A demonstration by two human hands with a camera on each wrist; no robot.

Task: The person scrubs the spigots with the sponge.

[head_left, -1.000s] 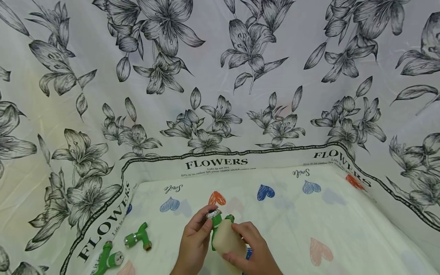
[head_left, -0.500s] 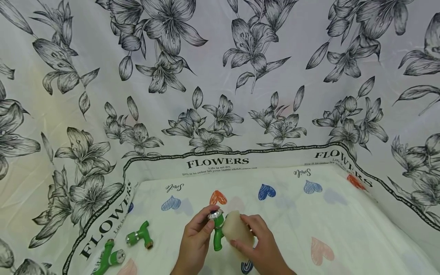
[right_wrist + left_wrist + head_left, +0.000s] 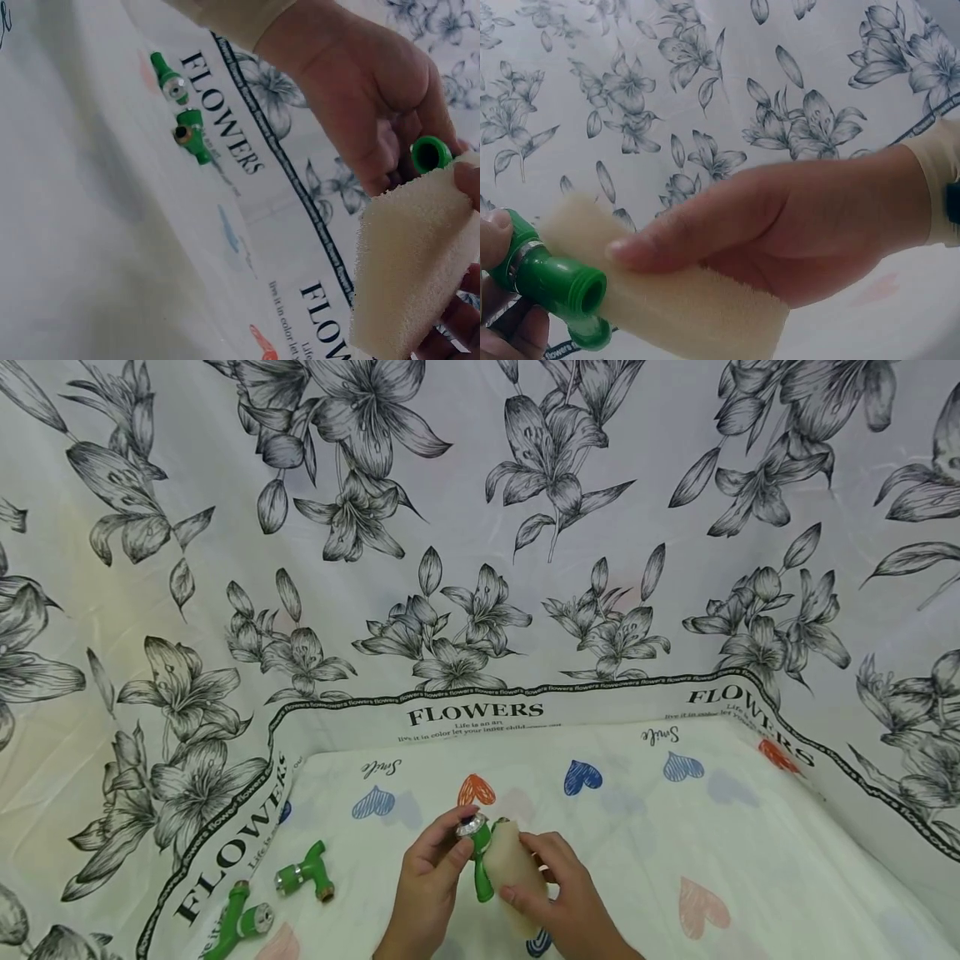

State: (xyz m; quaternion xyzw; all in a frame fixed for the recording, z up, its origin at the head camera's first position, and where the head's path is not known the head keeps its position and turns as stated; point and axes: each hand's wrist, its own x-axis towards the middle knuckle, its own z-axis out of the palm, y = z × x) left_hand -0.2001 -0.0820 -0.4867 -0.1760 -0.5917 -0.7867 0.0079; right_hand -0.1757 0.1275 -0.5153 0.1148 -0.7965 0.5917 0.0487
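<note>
A white fabric (image 3: 555, 527) printed with black lilies stands behind and around the pale, cloth-covered tabletop (image 3: 630, 843). Above it are the person's two hands, side by side. The right hand (image 3: 562, 893) grasps a beige sponge (image 3: 513, 868), thumb on one face and fingers on the other. The left hand (image 3: 427, 885) pinches the silver-ringed end of a green fitting (image 3: 482, 868) between thumb and fingers. The sponge is tilted, close alongside the held fitting and partly covering it in the head view; exact contact is hard to tell. Two more green fittings lie near each other on the left: a branched one (image 3: 303, 872) with a brownish end, and a silver-capped one (image 3: 238, 927) nearer the person. Just beyond the hands is a printed orange heart (image 3: 477, 790).
</note>
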